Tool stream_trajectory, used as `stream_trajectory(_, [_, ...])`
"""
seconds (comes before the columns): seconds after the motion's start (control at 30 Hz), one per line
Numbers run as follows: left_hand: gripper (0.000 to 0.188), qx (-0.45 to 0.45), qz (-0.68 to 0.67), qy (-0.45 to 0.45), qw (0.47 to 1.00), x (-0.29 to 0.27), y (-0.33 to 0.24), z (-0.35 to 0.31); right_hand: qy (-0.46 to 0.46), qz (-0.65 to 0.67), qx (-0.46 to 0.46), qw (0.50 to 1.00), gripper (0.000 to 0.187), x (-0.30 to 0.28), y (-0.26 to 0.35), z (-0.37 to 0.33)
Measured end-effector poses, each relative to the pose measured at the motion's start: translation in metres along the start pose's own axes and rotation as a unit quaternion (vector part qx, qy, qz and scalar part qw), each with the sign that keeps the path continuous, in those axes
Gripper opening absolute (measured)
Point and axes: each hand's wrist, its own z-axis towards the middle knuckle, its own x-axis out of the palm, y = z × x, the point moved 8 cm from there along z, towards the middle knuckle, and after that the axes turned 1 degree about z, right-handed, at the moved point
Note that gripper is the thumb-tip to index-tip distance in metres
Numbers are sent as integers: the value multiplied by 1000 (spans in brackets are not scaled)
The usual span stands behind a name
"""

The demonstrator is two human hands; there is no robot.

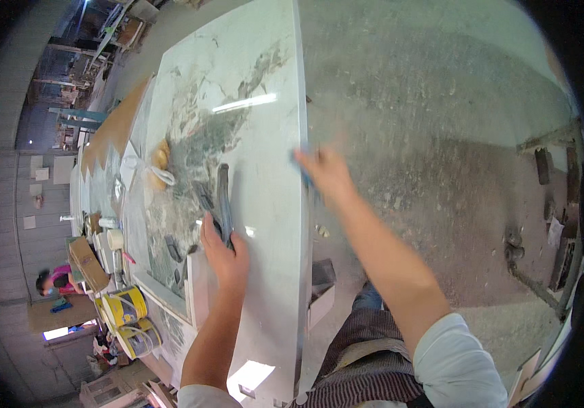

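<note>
A glossy white stone-look slab (265,156) with grey-green veining lies across the work surface. My left hand (226,251) rests on it, its fingers curled around the lower end of a dark grey, curved handle-like tool (223,194); the exact kind is unclear. At the slab's right edge is my right hand (326,173), blurred by motion. Its fingers press a small blue pad (301,163) against that edge; most of the pad is hidden or smeared.
Yellow buckets (125,306) and a cardboard box (88,264) stand left of the slab. A yellowish bundle with a white strip (161,160) lies on its far left part. An open box (321,299) sits below the right edge. Another person (61,279) is at far left.
</note>
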Motion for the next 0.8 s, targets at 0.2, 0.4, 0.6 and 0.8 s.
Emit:
stream_trajectory(0.2, [64, -49, -14, 31, 998, -6, 5, -2, 151, 29, 54, 987, 34, 29, -73, -127])
stream_trajectory(0.4, [67, -29, -17, 47, 998, -5, 1, 3, 18, 31, -11, 999, 37, -6, 40, 81])
stream_trajectory(0.6, [67, -44, -7, 44, 998, -5, 7, -3, -11, 120, -30, 992, 26, -49, 131, 174])
stream_trajectory(0.8, [68, -47, -11, 55, 997, -3, 5, -3, 83, 215, 139, 963, 31, -69, 51, 95])
